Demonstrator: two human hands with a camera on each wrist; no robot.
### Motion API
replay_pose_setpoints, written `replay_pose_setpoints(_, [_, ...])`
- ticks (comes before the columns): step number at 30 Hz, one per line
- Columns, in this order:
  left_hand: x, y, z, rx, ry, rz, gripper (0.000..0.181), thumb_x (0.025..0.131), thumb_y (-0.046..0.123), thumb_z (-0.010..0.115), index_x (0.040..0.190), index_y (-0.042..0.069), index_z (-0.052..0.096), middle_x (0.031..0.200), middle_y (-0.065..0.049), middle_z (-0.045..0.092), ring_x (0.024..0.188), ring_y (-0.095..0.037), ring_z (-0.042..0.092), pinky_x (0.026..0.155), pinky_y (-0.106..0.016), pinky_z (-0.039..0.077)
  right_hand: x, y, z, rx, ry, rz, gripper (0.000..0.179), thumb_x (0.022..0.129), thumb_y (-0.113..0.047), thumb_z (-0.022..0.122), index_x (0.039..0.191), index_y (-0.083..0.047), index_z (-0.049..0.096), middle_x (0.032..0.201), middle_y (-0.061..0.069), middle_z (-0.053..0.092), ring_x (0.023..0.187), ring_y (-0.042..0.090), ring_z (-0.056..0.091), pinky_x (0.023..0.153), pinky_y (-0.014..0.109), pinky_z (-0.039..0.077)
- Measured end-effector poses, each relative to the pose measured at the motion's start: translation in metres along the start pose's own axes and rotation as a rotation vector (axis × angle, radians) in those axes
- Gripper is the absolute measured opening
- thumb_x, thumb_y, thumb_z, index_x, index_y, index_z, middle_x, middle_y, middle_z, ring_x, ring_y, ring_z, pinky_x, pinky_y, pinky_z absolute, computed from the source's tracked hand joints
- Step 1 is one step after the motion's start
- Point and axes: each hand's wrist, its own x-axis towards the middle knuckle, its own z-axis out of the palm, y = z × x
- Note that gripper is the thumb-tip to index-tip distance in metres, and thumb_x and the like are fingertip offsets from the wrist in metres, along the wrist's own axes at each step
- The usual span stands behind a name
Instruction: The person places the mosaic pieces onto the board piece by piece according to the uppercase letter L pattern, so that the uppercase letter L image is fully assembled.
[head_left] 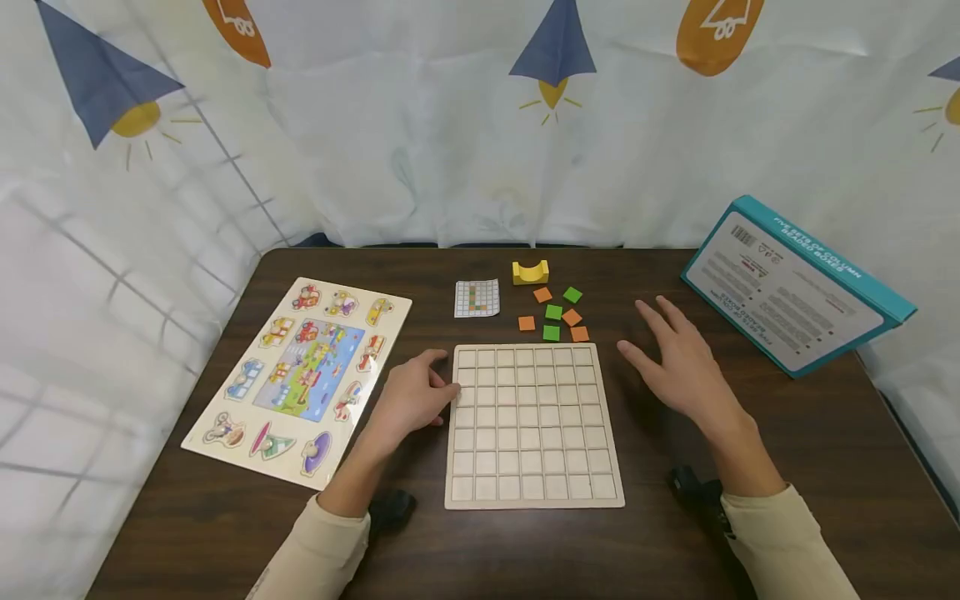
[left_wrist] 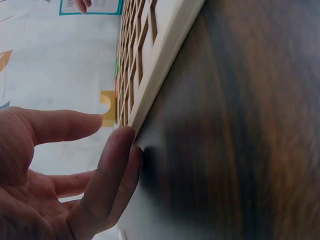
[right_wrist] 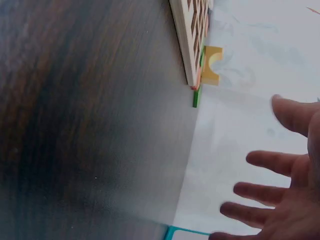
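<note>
A pale wooden grid board (head_left: pixel 530 427) with rows of square recesses lies on the table. My left hand (head_left: pixel 415 396) is at its left edge, and in the left wrist view a fingertip (left_wrist: pixel 122 137) appears to touch the board's side, with no pinch visible. My right hand (head_left: pixel 686 371) hovers to the right of the board, fingers spread and holding nothing. Beyond the board's far edge lie several small square tiles, green (head_left: pixel 553 312) and orange (head_left: pixel 527 323). A small printed pattern card (head_left: pixel 477 298) lies left of them, and a yellow notched block (head_left: pixel 530 272) stands behind.
A wooden vehicle puzzle board (head_left: pixel 240 411) lies at the left of the dark table (head_left: pixel 540 554). At the right back, a teal box (head_left: pixel 787 283) leans at a tilt. A white printed curtain (head_left: pixel 450 125) hangs behind the table's far edge.
</note>
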Motion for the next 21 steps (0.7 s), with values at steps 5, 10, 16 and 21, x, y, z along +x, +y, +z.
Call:
replay_pose_setpoints(5, [0.001, 0.001, 0.006, -0.063, -0.044, -0.022, 0.065, 0.091, 0.012, 0.074, 0.151, 0.003, 0.049, 0.089, -0.011, 0.070, 0.051, -0.017, 0.069, 0.050, -0.030, 0.062, 0.008, 0.001, 0.001, 0.018, -0.020, 0.000, 0.066, 0.103, -0.033, 0.066, 0.157, -0.004, 0.041, 0.161, 0.029, 0.034, 0.145, 0.055, 0.036, 0.114, 0.077, 0.034])
replay_pose_setpoints(10, [0.002, 0.001, 0.010, -0.097, -0.044, -0.023, 0.067, 0.087, 0.005, 0.074, 0.150, 0.004, 0.051, 0.088, -0.012, 0.069, 0.052, -0.018, 0.069, 0.050, -0.030, 0.063, 0.017, 0.001, 0.002, 0.028, -0.032, -0.049, 0.054, 0.099, -0.021, 0.071, 0.147, -0.003, 0.054, 0.147, 0.028, 0.051, 0.129, 0.050, 0.056, 0.102, 0.068, 0.051])
replay_pose_setpoints(16, [0.004, 0.000, 0.012, -0.112, -0.032, -0.035, 0.067, 0.085, 0.003, 0.073, 0.148, 0.004, 0.052, 0.090, -0.013, 0.067, 0.057, -0.019, 0.068, 0.050, -0.031, 0.063, 0.030, 0.001, -0.001, 0.040, -0.071, -0.116, 0.044, 0.097, -0.015, 0.073, 0.138, -0.004, 0.061, 0.133, 0.023, 0.063, 0.114, 0.042, 0.067, 0.090, 0.060, 0.058])
replay_pose_setpoints(21, [0.004, 0.000, 0.012, -0.103, -0.017, -0.039, 0.067, 0.084, 0.002, 0.074, 0.147, 0.004, 0.053, 0.090, -0.013, 0.067, 0.054, -0.019, 0.068, 0.049, -0.031, 0.063, 0.045, 0.000, 0.001, 0.080, -0.125, -0.129, 0.039, 0.096, -0.010, 0.073, 0.133, -0.005, 0.064, 0.132, 0.019, 0.065, 0.112, 0.038, 0.069, 0.091, 0.057, 0.059])
